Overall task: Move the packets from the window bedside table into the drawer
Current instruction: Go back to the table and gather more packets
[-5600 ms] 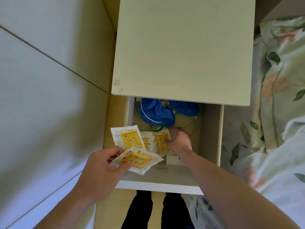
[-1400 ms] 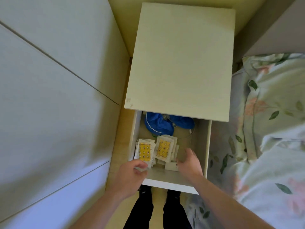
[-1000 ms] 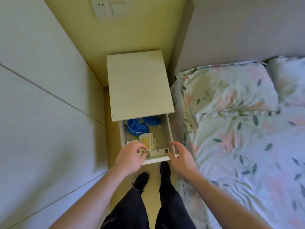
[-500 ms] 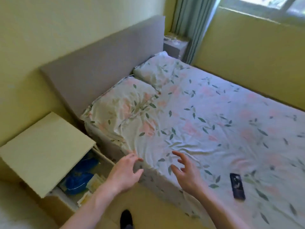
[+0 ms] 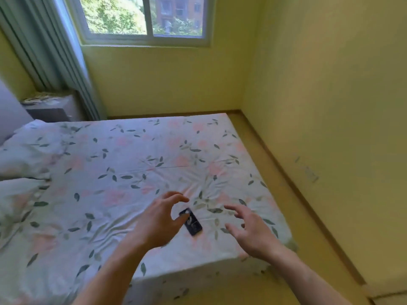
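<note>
So both hands are up over the bed and neither one has anything in it. The left hand has its fingers curled loosely with a gap between thumb and forefinger, the right hand has its fingers spread wide, palm facing in. Between them, close to the bed's foot edge, a small dark phone lies flat on the floral sheet, and the left thumb overlaps its top end from this angle; can't tell if it's actually touching.

Far across the bed, at the head corner by the curtain, sits the window bedside table. Something pale and flat is piled on its top, probably the packets, but it's too blurry to make out properly. Two pillows lie along the head end, and the window sits above the far wall.
</note>
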The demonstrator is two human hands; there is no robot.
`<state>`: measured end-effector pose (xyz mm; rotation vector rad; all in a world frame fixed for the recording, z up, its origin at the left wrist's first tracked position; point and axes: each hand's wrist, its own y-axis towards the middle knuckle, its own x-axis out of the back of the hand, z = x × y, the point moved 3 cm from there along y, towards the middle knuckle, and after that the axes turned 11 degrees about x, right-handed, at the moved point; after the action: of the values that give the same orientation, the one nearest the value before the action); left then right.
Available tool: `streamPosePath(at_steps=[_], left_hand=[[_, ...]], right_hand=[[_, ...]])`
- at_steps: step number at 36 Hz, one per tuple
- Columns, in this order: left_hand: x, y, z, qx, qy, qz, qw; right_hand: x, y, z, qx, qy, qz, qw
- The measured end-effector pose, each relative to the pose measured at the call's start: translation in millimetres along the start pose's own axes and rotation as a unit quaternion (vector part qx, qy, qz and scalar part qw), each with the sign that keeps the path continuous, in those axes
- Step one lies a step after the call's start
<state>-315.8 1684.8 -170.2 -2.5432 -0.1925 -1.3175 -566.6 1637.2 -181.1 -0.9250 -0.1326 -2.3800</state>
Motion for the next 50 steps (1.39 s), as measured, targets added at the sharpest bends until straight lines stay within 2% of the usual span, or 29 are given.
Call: streamPosePath(at_steps=[12,22,27,31,37,43,50], left_hand=[[-101,117,-190,-0.089,0.087,0.071,0.990],[-206,240,-383,-0.170,0.071,0.099,0.978],[-244,289,-491,-0.211,0.040,0.114,0.970],[-275,329,-554,-0.225,0.049,0.121,0.966],[-318,402,-616,-0.199,0.053,0.093,0.974],[-343,473,-653,-0.113,0.048,0.047,0.991],[-330,525,-676,-0.042,0.042,-0.025,0.998]], right_hand=[[180,-6,-131,-0.049,0.041,-0.084,0.994],[354,9,-254,-0.108,0.001,-0.129,0.986],[443,5,-312,-0.125,0.004,-0.189,0.974],[502,20,-361,-0.121,-0.004,-0.212,0.970],[581,74,-439,-0.087,-0.004,-0.194,0.977],[657,141,-510,-0.041,0.004,-0.137,0.990],[715,254,-543,0.029,-0.007,-0.062,0.998]])
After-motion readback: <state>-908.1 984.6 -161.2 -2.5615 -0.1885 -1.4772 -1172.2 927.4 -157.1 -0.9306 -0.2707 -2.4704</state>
